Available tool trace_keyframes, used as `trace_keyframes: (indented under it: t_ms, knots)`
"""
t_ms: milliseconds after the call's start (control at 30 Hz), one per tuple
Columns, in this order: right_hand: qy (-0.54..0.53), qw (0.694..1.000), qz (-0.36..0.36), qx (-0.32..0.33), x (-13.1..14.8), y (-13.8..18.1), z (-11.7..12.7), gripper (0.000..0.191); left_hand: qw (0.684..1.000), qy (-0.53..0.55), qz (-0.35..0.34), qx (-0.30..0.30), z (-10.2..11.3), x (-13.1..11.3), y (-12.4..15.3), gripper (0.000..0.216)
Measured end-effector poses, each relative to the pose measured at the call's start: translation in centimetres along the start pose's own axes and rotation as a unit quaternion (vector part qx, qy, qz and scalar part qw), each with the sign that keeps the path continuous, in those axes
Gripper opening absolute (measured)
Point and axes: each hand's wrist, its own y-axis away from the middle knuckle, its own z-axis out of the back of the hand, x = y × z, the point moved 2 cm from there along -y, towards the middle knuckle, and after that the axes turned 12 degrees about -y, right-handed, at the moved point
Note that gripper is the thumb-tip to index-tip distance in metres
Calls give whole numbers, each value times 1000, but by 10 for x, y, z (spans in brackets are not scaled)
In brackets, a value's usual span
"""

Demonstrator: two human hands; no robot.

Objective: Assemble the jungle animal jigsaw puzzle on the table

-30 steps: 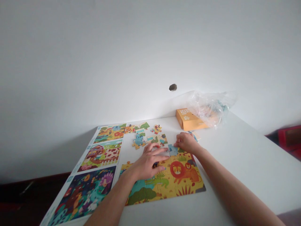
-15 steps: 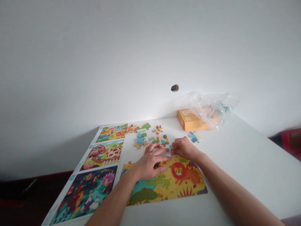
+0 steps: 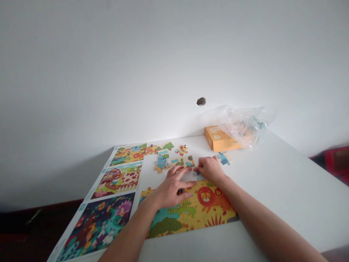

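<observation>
A partly joined jigsaw puzzle (image 3: 185, 218) with a lion, a crocodile and trees lies on the white table. My left hand (image 3: 173, 187) rests over its upper left part, fingers spread and holding nothing. At the puzzle's top edge, my right hand (image 3: 211, 169) has its fingers bent together on a small bluish puzzle piece (image 3: 199, 175). The fingers partly cover that piece, and whether it is joined to the rest is hidden. Loose puzzle pieces (image 3: 162, 163) lie beyond my left hand. Another blue and cream piece (image 3: 225, 158) is just past my right hand.
A sheet with three printed pictures (image 3: 120, 179) covers the table's left side. An orange puzzle box (image 3: 223, 142) stands at the back, a clear plastic bag (image 3: 245, 122) draped over it. The white wall (image 3: 152, 91) behind has a dark hole (image 3: 201, 101).
My right hand has shifted slightly left and away from me, its fingertips now farther back at the puzzle's top edge. My left hand stays spread in nearly the same place.
</observation>
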Motion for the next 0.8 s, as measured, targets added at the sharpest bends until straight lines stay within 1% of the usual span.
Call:
trace_keyframes:
  t_ms: [67, 200, 267, 367, 467, 600, 700, 767, 800]
  knots:
    - [-3, 999, 29, 16, -2, 1, 2, 24, 1000, -2, 1, 2, -1, 1, 0, 38]
    - [-11, 993, 93, 74, -13, 6, 11, 26, 1000, -4, 6, 3, -3, 2, 1, 39]
    - [-12, 990, 99, 101, -19, 8, 16, 26, 1000, -4, 7, 4, -3, 3, 1, 40]
    - [2, 992, 39, 120, -32, 7, 25, 26, 1000, -8, 7, 4, -3, 3, 1, 39]
    - [22, 994, -24, 103, -46, 4, 33, 23, 1000, -11, 7, 5, -3, 3, 1, 38]
    - [46, 994, -70, 75, -58, 0, 43, 25, 1000, -13, 8, 2, -3, 3, 1, 38]
    - [64, 991, -101, 53, -55, 2, 47, 26, 1000, -14, 12, -3, -1, 2, 1, 38]
    - [73, 992, -97, 29, -47, 5, 47, 23, 1000, -13, 17, -4, 0, 2, 0, 37]
    - [71, 994, -82, 20, -41, 8, 46, 21, 1000, -12, 20, -6, 0, 1, 0, 36]
